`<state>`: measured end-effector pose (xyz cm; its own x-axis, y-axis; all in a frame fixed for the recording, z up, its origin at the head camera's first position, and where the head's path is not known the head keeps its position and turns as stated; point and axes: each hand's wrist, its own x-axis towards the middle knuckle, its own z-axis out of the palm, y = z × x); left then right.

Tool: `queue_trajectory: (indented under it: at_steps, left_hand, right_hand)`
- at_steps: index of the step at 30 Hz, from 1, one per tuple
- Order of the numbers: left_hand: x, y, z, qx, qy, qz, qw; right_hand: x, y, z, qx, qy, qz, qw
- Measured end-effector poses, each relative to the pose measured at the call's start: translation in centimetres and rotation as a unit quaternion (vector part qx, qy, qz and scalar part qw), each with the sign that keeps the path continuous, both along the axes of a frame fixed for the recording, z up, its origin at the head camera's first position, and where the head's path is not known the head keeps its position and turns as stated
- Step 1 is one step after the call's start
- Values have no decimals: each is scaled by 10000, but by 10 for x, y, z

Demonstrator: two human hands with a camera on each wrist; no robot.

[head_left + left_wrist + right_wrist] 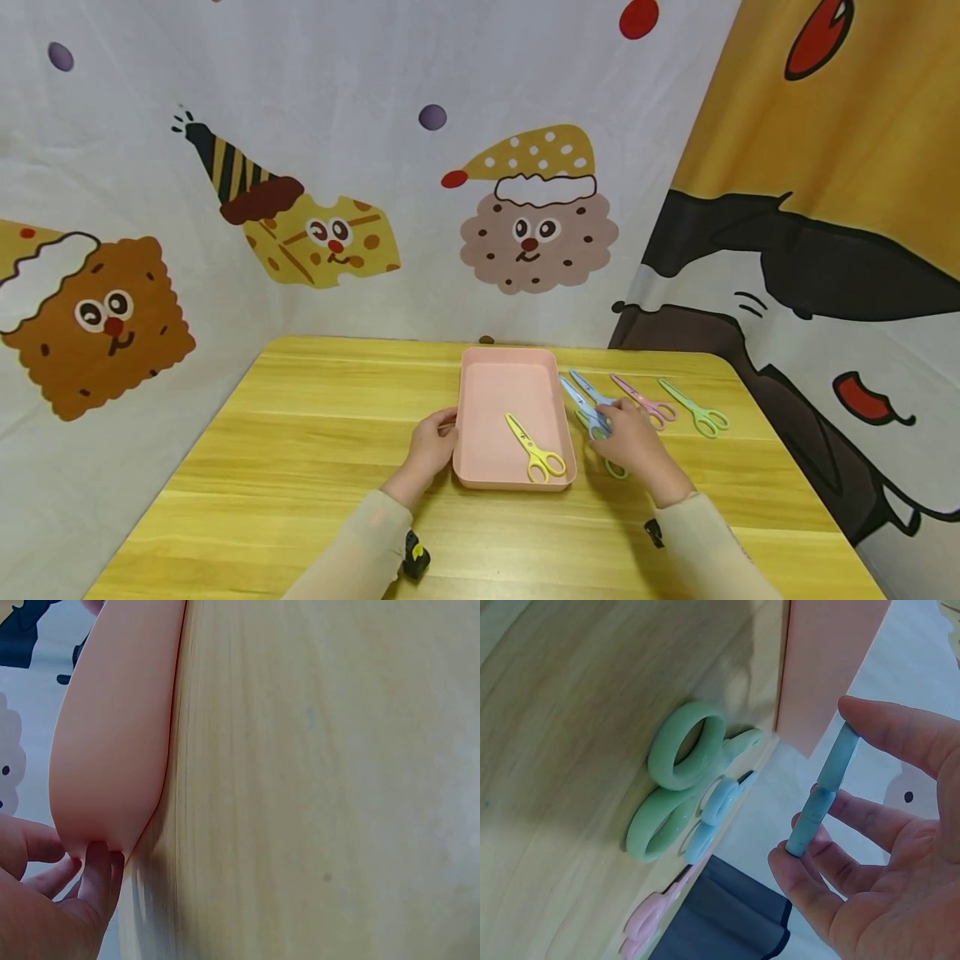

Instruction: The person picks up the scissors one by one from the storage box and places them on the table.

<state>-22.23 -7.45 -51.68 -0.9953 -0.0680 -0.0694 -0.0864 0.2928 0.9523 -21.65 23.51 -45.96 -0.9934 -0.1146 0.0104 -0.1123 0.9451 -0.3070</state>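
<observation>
At the left wall of a pink tray [472,367], my left hand [431,450] holds the side with bent fingers; the left wrist view shows the fingertips against the tray wall [116,750]. Yellow scissors [534,450] lie inside the tray, near its front right corner. To the tray's right, my right hand [633,437] pinches light blue scissors [579,396] by the handles [838,761], between thumb and fingers. They are raised off the table, their blades pointing away. Below them lie green scissors [617,471], partly hidden by the hand.
Beyond my right hand lie other blue scissors [588,385], pink scissors [645,402] and a second pair of green scissors [696,410]. All rest on a wooden table [337,417]. A cloth backdrop with cartoon prints [375,83] hangs behind the table's far edge.
</observation>
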Motion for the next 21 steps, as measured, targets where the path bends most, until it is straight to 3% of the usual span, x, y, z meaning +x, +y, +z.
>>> queue_trajectory:
  at_steps: [21]
  left_hand:
    - [3, 0, 4, -15, 99, -64, 9999]
  right_hand:
    - [2, 28, -8, -14, -62, 4, 10000]
